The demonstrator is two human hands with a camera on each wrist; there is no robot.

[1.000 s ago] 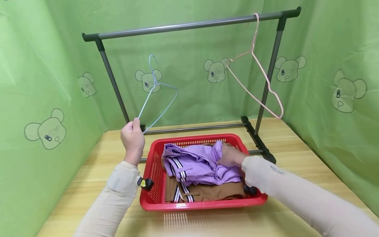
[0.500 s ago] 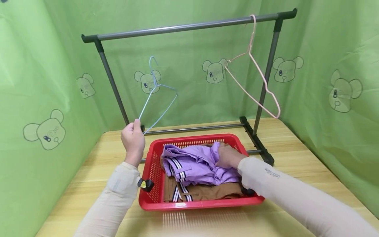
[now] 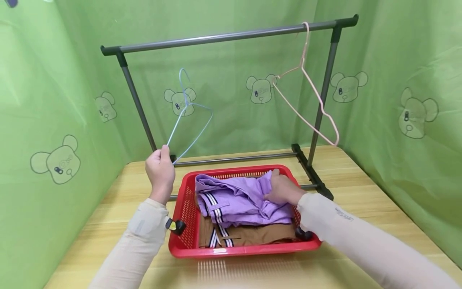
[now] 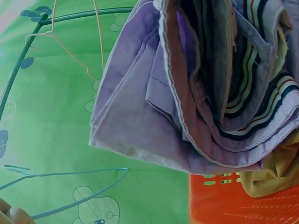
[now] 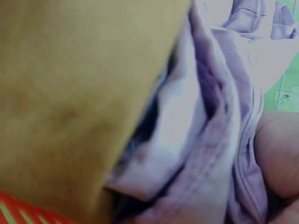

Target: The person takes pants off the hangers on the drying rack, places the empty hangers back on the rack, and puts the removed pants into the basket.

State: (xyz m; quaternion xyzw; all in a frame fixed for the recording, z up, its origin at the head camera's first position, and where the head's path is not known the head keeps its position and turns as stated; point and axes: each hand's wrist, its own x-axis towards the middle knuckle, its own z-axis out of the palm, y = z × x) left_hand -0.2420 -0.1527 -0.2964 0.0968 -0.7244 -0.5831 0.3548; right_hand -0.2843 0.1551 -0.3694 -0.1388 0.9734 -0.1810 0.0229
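My left hand (image 3: pixel 160 170) grips a light-blue wire hanger (image 3: pixel 175 130) by one lower corner, holding it upright, its hook in the air below the rack's bar. In the left wrist view the hanger (image 4: pixel 70 173) shows at lower left, with part of the hand. My right hand (image 3: pixel 283 188) holds the right part of the folded purple trousers (image 3: pixel 238 198), its fingertips partly hidden by cloth. These trousers have a striped inner waistband (image 4: pixel 261 119). Brown trousers (image 3: pixel 260 234) lie under them in the red basket (image 3: pixel 238 252). The right wrist view shows purple folds (image 5: pixel 205 158) close up.
Behind the basket stands a grey garment rack (image 3: pixel 216 39) with dark feet (image 3: pixel 312 172). A pink hanger (image 3: pixel 319 96) hangs near the right end of its bar. Green curtains (image 3: pixel 231 132) enclose the wooden table (image 3: pixel 350 180) at the back and sides.
My right hand shifts slightly on the purple trousers, and more of its fingers shows above the cloth. The left hand keeps the blue hanger nearly still. The head view drifts a little.
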